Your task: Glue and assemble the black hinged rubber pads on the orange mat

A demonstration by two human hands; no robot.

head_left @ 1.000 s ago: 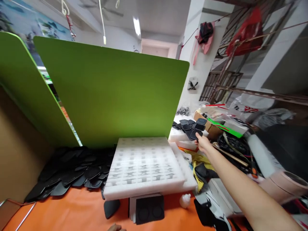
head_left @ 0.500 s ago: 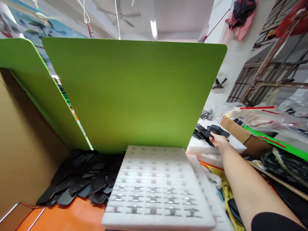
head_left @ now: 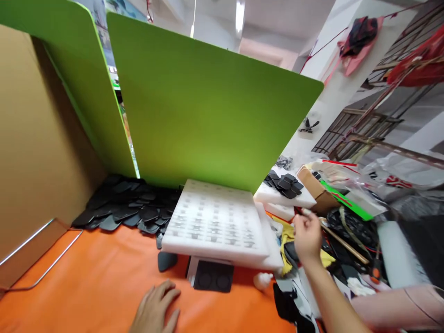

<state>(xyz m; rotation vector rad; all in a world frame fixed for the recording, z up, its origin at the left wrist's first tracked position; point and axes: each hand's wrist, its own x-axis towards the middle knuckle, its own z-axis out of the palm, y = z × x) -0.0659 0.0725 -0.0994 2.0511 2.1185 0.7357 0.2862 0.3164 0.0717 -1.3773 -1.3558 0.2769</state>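
Note:
My left hand (head_left: 156,309) rests with fingers apart on the orange tabletop (head_left: 104,273), near a single flat black piece (head_left: 167,261). My right hand (head_left: 308,237) is raised over the clutter on the right, its fingers curled closed; what they hold, if anything, is hard to make out. Between the hands lies a white foam tray (head_left: 215,249) with rows of slots holding shiny metal pieces. A black square panel with two round marks (head_left: 213,276) sits at the tray's front edge. A small bottle with a white cap (head_left: 262,280) stands right of it.
Many flat black pieces (head_left: 128,203) are heaped at the left back. More black pieces (head_left: 286,185) lie on white foam at the right. A green partition (head_left: 208,111) rises behind the tray. Yellow cloth (head_left: 287,240), a cardboard box (head_left: 317,189) and a wire frame (head_left: 52,268) flank the area.
My right hand has left the black pieces on the right-hand foam and come nearer. My left hand has come into view. The camera has tilted down.

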